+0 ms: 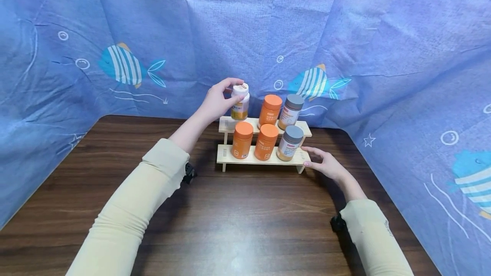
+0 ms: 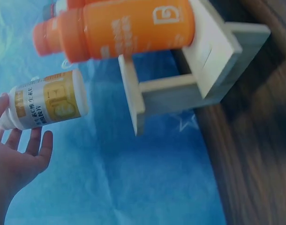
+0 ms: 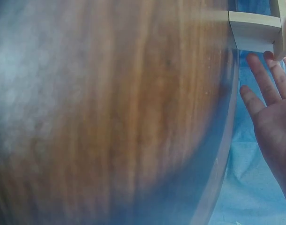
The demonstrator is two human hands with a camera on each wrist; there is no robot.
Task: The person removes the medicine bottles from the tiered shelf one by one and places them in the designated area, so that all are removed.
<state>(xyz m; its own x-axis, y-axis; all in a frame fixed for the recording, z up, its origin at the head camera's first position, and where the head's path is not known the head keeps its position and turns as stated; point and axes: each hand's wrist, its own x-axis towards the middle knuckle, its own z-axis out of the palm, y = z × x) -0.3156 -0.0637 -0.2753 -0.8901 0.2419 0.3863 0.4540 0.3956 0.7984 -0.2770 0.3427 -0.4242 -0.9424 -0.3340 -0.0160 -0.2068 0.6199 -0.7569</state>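
Gripping the white-capped bottle (image 1: 240,102) by its cap, left hand (image 1: 216,103) has fingertips pinched round the top; bottle sits at the left end of the upper step, frame center. Right hand (image 1: 324,163) lies flat, fingers straight, holding nothing, against the right end of the wooden rack (image 1: 261,159). Risk: a cap-only pinch could let the bottle swing and clip the orange bottle (image 1: 270,111) beside it. Count: six bottles, three orange, two grey-capped, one white-capped; one two-step rack.
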